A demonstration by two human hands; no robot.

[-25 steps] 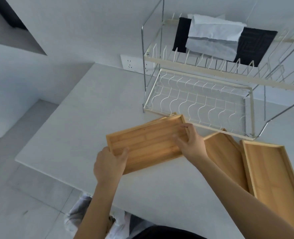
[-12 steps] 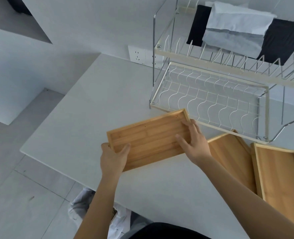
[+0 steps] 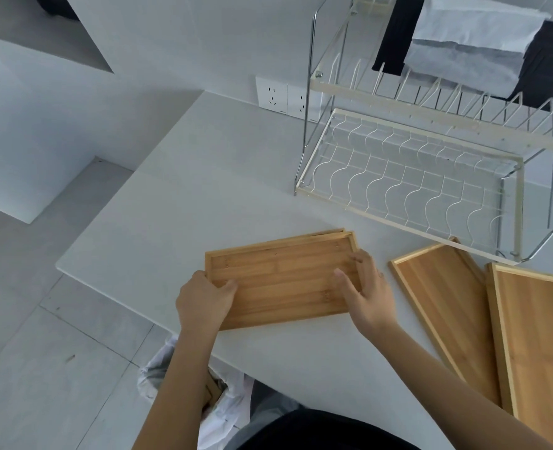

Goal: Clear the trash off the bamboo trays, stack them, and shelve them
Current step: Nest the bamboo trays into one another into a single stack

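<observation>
A bamboo tray (image 3: pixel 281 280) lies flat on the white table (image 3: pixel 177 196), nested on a second tray whose far rim shows just behind it. My left hand (image 3: pixel 205 300) grips its left short end, thumb inside the rim. My right hand (image 3: pixel 367 292) holds its right end, fingers over the edge. Two more bamboo trays, one (image 3: pixel 447 306) angled and one (image 3: pixel 541 345) at the right edge, lie on the table to the right. No trash shows on any tray.
A two-tier wire dish rack (image 3: pixel 408 186) stands at the back right; its lower shelf is bare, and black and white cloths (image 3: pixel 470 43) lie on top. A wall socket (image 3: pixel 281 97) sits behind. A white-lined bin (image 3: pixel 223 397) stands below the table's near edge.
The held tray has come down from a tilted, raised pose to lie flat on another tray on the table. Both hands kept their grip on its ends.
</observation>
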